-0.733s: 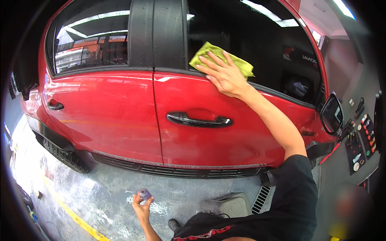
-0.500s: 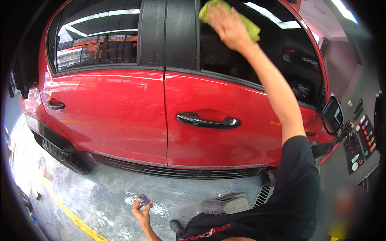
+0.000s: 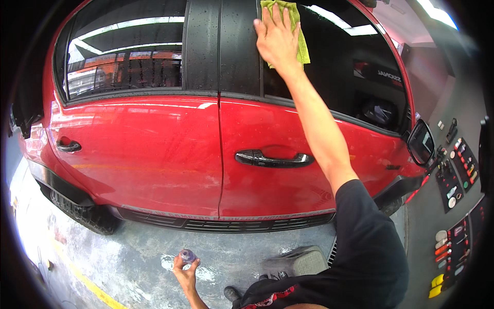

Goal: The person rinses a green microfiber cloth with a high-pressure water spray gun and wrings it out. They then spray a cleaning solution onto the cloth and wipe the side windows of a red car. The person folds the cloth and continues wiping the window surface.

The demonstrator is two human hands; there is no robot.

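My right arm reaches up across the red vehicle, and my right hand lies flat with spread fingers on a yellow-green cloth. It presses the cloth against the dark front side window, close to the black door pillar. Low down, my left hand has its fingers wrapped round a small purplish bottle, seen mostly from its top. What the bottle contains cannot be made out. Water drops dot the pillar and part of the rear window.
A black door handle and side mirror stick out from the vehicle. Below runs a black side step. A grey step stool stands on the wet floor by my feet. Tools hang on wall panels at right.
My right hand has moved left along the window with the cloth, toward the pillar, and the cloth now hangs more upright. My left hand still holds the bottle in nearly the same place.
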